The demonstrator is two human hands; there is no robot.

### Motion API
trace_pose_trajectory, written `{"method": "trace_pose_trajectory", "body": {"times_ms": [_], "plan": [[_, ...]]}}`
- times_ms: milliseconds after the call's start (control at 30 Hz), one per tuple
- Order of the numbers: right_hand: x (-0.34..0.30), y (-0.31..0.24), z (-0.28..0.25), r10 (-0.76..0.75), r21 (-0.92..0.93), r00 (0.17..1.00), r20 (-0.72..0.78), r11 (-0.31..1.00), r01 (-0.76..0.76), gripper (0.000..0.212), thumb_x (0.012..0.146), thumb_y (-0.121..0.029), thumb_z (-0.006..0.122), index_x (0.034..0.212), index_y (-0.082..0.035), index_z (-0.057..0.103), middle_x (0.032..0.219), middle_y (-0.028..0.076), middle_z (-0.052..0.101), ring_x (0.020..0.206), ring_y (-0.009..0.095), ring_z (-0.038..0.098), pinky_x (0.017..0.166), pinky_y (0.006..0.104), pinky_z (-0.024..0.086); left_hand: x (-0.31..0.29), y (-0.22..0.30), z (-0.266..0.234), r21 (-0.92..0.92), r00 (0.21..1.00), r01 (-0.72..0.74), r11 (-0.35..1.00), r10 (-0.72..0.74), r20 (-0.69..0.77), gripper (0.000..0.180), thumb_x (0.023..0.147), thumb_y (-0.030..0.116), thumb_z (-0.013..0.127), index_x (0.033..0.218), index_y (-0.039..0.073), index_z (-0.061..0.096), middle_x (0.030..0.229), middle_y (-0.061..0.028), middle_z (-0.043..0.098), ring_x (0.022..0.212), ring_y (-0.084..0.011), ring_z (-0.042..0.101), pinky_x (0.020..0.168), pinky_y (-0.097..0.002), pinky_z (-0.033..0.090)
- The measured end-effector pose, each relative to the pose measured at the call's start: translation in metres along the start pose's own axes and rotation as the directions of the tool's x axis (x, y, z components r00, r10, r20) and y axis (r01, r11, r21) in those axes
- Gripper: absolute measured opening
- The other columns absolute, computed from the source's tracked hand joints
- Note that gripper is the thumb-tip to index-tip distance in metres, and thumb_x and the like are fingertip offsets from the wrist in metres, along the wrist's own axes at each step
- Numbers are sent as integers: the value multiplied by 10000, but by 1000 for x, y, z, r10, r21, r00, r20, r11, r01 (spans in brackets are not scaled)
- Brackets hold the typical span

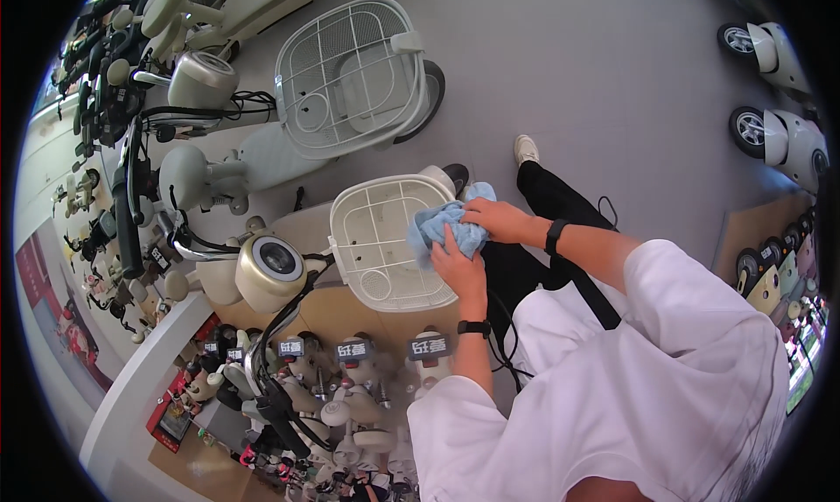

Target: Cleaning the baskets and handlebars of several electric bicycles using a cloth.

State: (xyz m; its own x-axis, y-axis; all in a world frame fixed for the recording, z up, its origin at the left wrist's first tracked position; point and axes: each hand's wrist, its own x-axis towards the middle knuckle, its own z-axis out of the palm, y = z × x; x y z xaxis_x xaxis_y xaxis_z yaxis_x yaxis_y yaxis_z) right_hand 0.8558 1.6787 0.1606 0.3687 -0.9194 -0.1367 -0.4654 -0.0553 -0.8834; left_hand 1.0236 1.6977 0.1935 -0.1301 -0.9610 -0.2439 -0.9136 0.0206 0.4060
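Observation:
A crumpled light-blue cloth (444,225) is bunched against the right-hand rim of a cream-white scooter basket (372,191). My left hand (459,273) grips the cloth from its near side, fingers bent into the folds. From the right, my right hand (500,219) is closed over its upper part. Cloth hides the part of the rim beneath it and some of my fingertips. The basket is fixed to the front of a scooter with a round headlight-like gold-and-black unit (273,261) and dark handlebars (280,327).
A second pale scooter with a larger wire basket (350,82) stands beyond to the left. Loose black cables (503,344) hang by my legs. More scooters line the left side and a wooden platform (332,302). White scooters (783,143) stand at far right on grey floor.

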Motion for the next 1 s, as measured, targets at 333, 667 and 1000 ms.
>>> {"method": "trace_pose_trajectory", "body": {"times_ms": [333,667,1000], "plan": [[6,-2,-69,59,-18,972,226,998,-56,487,714,34,641,1188,-63,588,1174,152,560,1136,347,555,919,413,505,34,47,-39,-188,988,79,979,-51,148,515,766,50,677,1269,137,603,1124,-118,584,1055,-368,571,909,-431,473],[145,-28,-203,-109,-98,983,-150,991,95,522,686,41,721,1174,-111,612,1273,143,547,1170,348,552,950,413,499,193,104,-68,-197,908,-182,963,88,-409,640,738,-15,693,1352,84,545,1215,-232,525,1111,-441,537,950,-484,443],[200,43,-222,122,-132,978,-170,981,-145,758,688,42,732,1382,-102,460,1527,222,247,1383,442,317,1094,461,391,282,122,-28,10,985,-125,992,126,-120,833,736,266,771,1465,137,388,1395,-202,417,1377,-417,324,1114,-626,248]]}}
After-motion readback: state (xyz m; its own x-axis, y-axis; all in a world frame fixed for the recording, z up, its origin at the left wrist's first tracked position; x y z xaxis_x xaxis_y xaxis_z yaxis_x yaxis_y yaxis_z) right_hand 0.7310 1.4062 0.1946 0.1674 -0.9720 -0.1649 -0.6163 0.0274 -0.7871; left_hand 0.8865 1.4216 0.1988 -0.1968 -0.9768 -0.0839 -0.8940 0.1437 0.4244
